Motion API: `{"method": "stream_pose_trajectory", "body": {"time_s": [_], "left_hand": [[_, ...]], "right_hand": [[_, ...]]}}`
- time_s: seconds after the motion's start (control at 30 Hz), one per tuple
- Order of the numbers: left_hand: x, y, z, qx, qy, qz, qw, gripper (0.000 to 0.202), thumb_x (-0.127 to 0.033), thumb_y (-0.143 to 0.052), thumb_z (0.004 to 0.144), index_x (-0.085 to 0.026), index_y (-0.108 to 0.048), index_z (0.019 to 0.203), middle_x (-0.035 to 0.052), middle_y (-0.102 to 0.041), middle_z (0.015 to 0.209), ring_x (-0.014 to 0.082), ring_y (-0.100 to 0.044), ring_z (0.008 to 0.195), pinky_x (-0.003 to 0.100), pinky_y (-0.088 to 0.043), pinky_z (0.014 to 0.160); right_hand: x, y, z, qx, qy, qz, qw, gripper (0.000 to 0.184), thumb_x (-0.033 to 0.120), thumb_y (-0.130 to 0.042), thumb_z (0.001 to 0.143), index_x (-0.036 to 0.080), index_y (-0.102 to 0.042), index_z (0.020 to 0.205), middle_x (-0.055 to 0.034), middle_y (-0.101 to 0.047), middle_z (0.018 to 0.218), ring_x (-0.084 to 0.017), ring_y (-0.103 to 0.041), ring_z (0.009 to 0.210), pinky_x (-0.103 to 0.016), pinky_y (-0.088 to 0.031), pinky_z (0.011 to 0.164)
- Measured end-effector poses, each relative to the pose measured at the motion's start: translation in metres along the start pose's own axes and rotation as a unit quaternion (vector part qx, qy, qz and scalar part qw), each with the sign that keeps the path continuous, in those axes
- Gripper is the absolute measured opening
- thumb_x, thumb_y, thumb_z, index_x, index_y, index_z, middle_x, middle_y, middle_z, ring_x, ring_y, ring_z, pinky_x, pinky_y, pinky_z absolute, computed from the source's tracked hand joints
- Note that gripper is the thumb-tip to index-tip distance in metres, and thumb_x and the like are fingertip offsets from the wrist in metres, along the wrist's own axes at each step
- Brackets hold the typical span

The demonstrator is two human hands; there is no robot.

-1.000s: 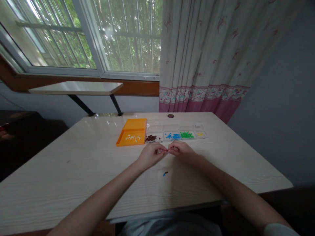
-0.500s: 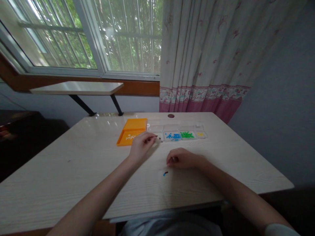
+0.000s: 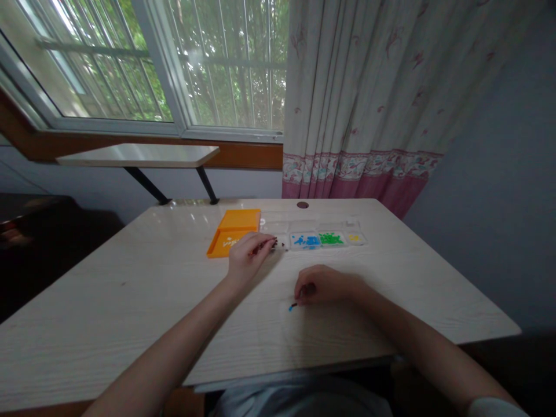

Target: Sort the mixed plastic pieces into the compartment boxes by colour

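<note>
My left hand (image 3: 247, 256) is closed in a pinch over the left compartment of a clear plastic box, among small dark brown pieces (image 3: 282, 244). Whatever lies between its fingertips is too small to make out. Lower on the table, the thumb and forefinger of my right hand (image 3: 326, 284) are pinched together at the dark end of a tiny dark-and-blue piece (image 3: 291, 308). Next to the dark pieces, the clear box (image 3: 341, 245) has blue pieces (image 3: 307, 240), green pieces (image 3: 331, 238) and a few yellow pieces (image 3: 355, 237) in separate compartments.
An open orange case (image 3: 238, 220) with small white pieces lies left of the clear box, partly behind my left hand. A raised shelf (image 3: 143, 153) on black legs stands at the table's back left. Behind the table hang a curtain (image 3: 360, 104) and a barred window.
My right hand has come down slightly, its fingertips now at the dark end of the tiny piece. My left hand has barely moved; its fingertips sit lower among the dark pieces.
</note>
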State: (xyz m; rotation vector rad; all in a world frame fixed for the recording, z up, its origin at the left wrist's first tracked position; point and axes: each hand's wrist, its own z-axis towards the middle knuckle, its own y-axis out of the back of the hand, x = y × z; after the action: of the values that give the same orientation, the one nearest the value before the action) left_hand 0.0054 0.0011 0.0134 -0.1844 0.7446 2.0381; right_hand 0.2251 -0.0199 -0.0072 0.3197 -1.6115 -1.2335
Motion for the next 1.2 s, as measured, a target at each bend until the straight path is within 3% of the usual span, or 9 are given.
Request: {"method": "stream_pose_trajectory", "body": {"time_s": [0.17,0.4,0.57,0.77,0.93,1.0,1.2], "left_hand": [[0.007,-0.003,0.001,0.028,0.053,0.035,0.998,0.015,-0.026,-0.053,0.08,-0.017,-0.065,0.082,0.003,-0.065,0.079,0.0104,-0.054,0.063,0.02,-0.042,0.059],[0.036,-0.019,-0.001,0.177,0.163,0.176,0.955,0.02,-0.033,-0.05,0.08,-0.022,-0.066,0.084,0.0027,-0.066,0.082,0.0177,-0.057,0.077,0.025,-0.041,0.065],[0.047,-0.02,-0.002,0.191,0.148,0.218,0.946,0.024,-0.035,-0.047,0.081,-0.022,-0.066,0.083,0.0043,-0.065,0.082,0.0199,-0.056,0.084,0.027,-0.041,0.071],[0.045,-0.015,-0.004,0.161,0.115,0.19,0.962,0.023,-0.034,-0.048,0.08,-0.02,-0.065,0.082,0.0049,-0.064,0.075,0.0188,-0.057,0.073,0.027,-0.041,0.063],[0.029,-0.015,-0.007,0.225,0.052,0.117,0.966,0.017,-0.027,-0.05,0.076,-0.019,-0.065,0.077,0.0043,-0.064,0.074,0.0153,-0.056,0.066,0.023,-0.041,0.059],[0.022,-0.016,-0.009,0.26,0.042,0.085,0.961,0.017,-0.025,-0.049,0.077,-0.019,-0.065,0.077,0.0043,-0.064,0.074,0.0141,-0.055,0.065,0.022,-0.04,0.058],[0.009,-0.023,-0.015,0.341,0.012,-0.055,0.938,0.015,-0.023,-0.053,0.075,-0.019,-0.067,0.079,0.0024,-0.064,0.07,0.0129,-0.055,0.067,0.022,-0.042,0.064]], "right_hand": [[0.002,0.0,0.0,0.004,-0.01,-0.002,1.0,0.02,0.032,-0.061,0.072,0.017,-0.066,0.084,-0.001,-0.061,0.072,-0.008,-0.054,0.06,-0.018,-0.04,0.058],[-0.001,-0.003,0.001,-0.001,0.0,-0.003,1.0,0.018,0.031,-0.06,0.073,0.017,-0.067,0.082,-0.0008,-0.061,0.07,-0.008,-0.054,0.06,-0.018,-0.041,0.06],[0.0,-0.004,0.001,0.002,-0.007,0.009,1.0,0.02,0.03,-0.058,0.074,0.017,-0.066,0.086,-0.0009,-0.062,0.072,-0.007,-0.054,0.059,-0.017,-0.041,0.059],[0.004,-0.004,0.001,-0.001,-0.007,-0.001,1.0,0.022,0.032,-0.061,0.071,0.017,-0.066,0.086,-0.0007,-0.061,0.071,-0.008,-0.054,0.059,-0.018,-0.041,0.058],[0.005,-0.007,0.003,-0.003,-0.014,-0.006,1.0,0.014,0.024,-0.058,0.072,0.017,-0.066,0.08,0.0005,-0.062,0.067,-0.007,-0.053,0.056,-0.017,-0.04,0.056],[0.002,-0.008,0.004,-0.035,-0.022,-0.021,0.999,0.012,0.021,-0.058,0.071,0.017,-0.065,0.08,0.001,-0.062,0.067,-0.007,-0.052,0.056,-0.017,-0.038,0.055],[-0.015,-0.009,0.007,-0.231,-0.037,-0.066,0.97,0.011,0.02,-0.055,0.073,0.017,-0.063,0.08,-0.0002,-0.06,0.066,-0.008,-0.049,0.057,-0.017,-0.036,0.056]]}}
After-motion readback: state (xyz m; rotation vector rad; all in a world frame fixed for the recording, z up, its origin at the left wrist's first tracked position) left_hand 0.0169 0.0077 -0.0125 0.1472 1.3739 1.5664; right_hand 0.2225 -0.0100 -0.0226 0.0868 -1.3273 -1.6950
